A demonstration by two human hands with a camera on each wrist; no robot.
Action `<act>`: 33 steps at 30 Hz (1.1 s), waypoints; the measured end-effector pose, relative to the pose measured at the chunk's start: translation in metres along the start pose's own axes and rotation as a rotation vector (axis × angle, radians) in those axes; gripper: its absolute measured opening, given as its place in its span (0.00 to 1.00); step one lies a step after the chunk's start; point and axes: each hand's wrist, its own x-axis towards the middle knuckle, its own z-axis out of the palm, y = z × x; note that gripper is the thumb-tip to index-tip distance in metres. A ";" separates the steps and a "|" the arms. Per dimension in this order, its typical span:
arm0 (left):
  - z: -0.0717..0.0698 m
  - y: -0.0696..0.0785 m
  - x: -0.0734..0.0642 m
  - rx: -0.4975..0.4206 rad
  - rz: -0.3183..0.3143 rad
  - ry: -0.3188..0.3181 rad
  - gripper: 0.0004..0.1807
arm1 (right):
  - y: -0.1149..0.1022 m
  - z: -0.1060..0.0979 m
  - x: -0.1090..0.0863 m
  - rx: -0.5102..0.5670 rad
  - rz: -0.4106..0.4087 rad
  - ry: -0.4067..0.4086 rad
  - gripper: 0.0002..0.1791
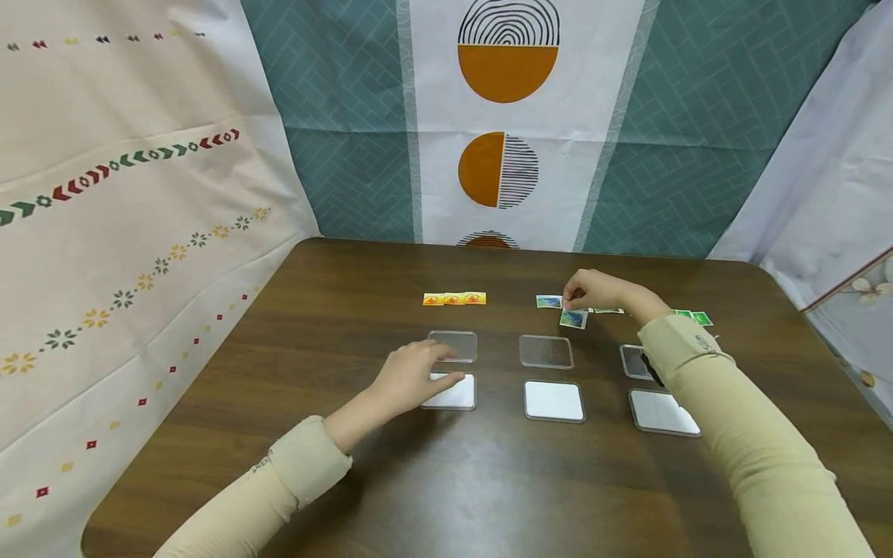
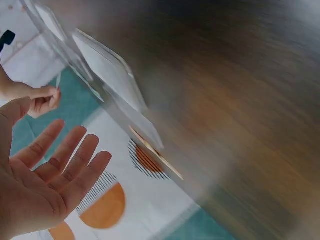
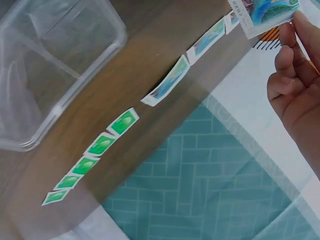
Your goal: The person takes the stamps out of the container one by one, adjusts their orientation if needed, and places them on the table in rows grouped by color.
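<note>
My right hand (image 1: pixel 596 291) pinches a blue-green postage stamp (image 3: pixel 267 12) between thumb and fingers, lifted above the table at the back. More stamps of the same picture lie in a row behind it, such as one blue stamp (image 1: pixel 548 301) in the head view. My left hand (image 1: pixel 412 374) hovers with fingers spread over the left pair of shallow clear plastic boxes, holding nothing. Beneath it are a clear lid or tray (image 1: pixel 456 346) and a white-filled box (image 1: pixel 453 394). The left palm (image 2: pixel 40 195) shows bare in the left wrist view.
Yellow-orange stamps (image 1: pixel 454 299) lie in a row at the back left, green stamps (image 3: pixel 101 144) at the back right. A clear tray (image 1: pixel 546 352) and a white-filled box (image 1: pixel 554 401) stand mid-table. Another such pair, with a white-filled box (image 1: pixel 664 412), is partly behind my right sleeve.
</note>
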 end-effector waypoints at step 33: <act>-0.024 -0.044 -0.038 -0.006 -0.158 -0.030 0.18 | -0.005 0.017 0.105 -0.093 0.057 -0.063 0.05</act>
